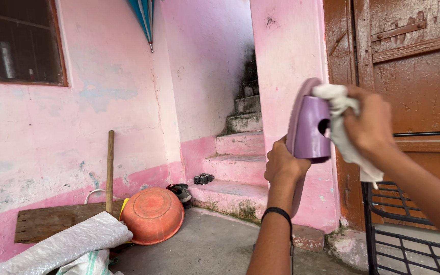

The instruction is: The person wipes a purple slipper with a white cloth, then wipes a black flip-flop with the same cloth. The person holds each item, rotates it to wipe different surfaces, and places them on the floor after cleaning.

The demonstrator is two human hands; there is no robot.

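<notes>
purple slipper (307, 127) held up near the brown door (418, 81), my left hand (282, 165) clamped around its lower edge, my right hand (370, 125) pressing a white cloth (343, 130) to its strap mid-wipe; next i'd judge firmer rubbing there.

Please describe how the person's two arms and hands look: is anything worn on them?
Both forearms are bare, with no sleeves in view. The left hand has a thin black band around the wrist. The right hand shows no glove, ring or watch on the parts visible.

Head camera faces level toward the pink stairs (238, 168), hands close
</notes>
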